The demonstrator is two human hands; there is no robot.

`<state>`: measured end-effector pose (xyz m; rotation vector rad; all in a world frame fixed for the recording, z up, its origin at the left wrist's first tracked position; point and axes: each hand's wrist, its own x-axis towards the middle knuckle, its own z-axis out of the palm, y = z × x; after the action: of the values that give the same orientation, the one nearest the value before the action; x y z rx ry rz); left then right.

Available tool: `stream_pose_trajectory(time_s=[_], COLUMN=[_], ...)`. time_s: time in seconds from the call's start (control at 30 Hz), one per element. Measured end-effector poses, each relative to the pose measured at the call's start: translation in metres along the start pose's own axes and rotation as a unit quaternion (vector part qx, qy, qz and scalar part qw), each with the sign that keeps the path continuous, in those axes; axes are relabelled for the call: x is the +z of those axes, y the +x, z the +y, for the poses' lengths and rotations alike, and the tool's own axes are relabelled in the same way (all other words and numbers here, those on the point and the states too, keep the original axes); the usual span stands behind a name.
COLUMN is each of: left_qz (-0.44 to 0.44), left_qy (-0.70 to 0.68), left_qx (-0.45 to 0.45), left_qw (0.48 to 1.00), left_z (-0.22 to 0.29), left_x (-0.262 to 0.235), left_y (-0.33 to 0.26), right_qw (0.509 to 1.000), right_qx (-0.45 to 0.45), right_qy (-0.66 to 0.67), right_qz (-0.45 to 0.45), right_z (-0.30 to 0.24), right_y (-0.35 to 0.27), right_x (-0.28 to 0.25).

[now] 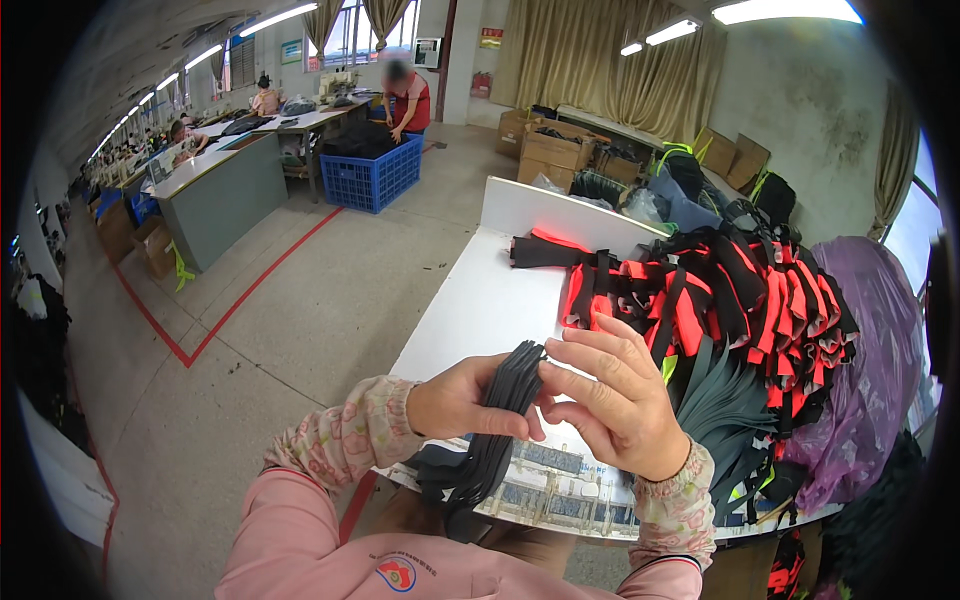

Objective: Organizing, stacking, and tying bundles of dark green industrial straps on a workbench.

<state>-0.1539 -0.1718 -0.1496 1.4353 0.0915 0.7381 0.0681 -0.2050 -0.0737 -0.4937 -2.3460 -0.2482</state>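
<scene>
A thick bundle of dark grey webbing straps [505, 400] is gripped in my left hand [460, 397], its thumb laid across the front. The upper ends of the straps stand up above that hand, and their tails droop below it over the table's near edge. My right hand [615, 400] is at the right side of the upper ends, fingers apart and bent, fingertips at or touching the straps. Right of this hand, a fan of loose grey-green straps [725, 400] lies beside a large heap of black and bright orange-red fabric pieces [735, 290].
I am at a white table [455, 310] with a raised back board [560, 215]. A purple plastic bag [870, 340] bulges at its right. Cartons [555, 150] and bags stand behind. Across the floor, a co-worker [408, 100] leans over a blue crate [375, 175] of dark fabric.
</scene>
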Motion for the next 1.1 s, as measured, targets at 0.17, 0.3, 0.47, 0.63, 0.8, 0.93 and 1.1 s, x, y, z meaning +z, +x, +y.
stream_pose_trajectory(time_s=[0.17, 0.3, 0.47, 0.63, 0.8, 0.93, 1.1], left_qz=[-0.016, -0.008, -0.009, -0.023, -0.045, -0.062, -0.071], left_qy=[0.027, 0.026, 0.012, 0.025, -0.001, 0.027, 0.029], left_qx=[0.008, 0.003, 0.003, -0.018, -0.04, -0.037, -0.056], left_qw=[0.999, 1.0, 1.0, 0.999, 0.998, 0.997, 0.995], left_z=[0.007, 0.003, 0.004, 0.008, 0.011, 0.012, 0.008], left_x=[0.006, 0.004, 0.004, 0.005, 0.009, 0.007, 0.008], left_y=[0.003, 0.0, 0.0, 0.002, 0.004, 0.004, 0.007], right_qw=[1.0, 1.0, 1.0, 0.999, 0.998, 0.996, 0.993], right_qx=[0.013, 0.001, -0.003, -0.021, -0.003, 0.022, 0.004], right_qy=[0.005, 0.002, -0.021, -0.005, 0.057, 0.05, 0.056], right_qz=[0.014, 0.013, 0.015, 0.026, -0.025, -0.076, -0.103], right_z=[-0.001, -0.003, -0.004, -0.001, 0.0, -0.005, -0.001], right_y=[0.0, 0.001, 0.0, 0.005, 0.018, 0.028, 0.029], right_x=[-0.001, 0.003, 0.003, -0.001, -0.011, -0.016, -0.019])
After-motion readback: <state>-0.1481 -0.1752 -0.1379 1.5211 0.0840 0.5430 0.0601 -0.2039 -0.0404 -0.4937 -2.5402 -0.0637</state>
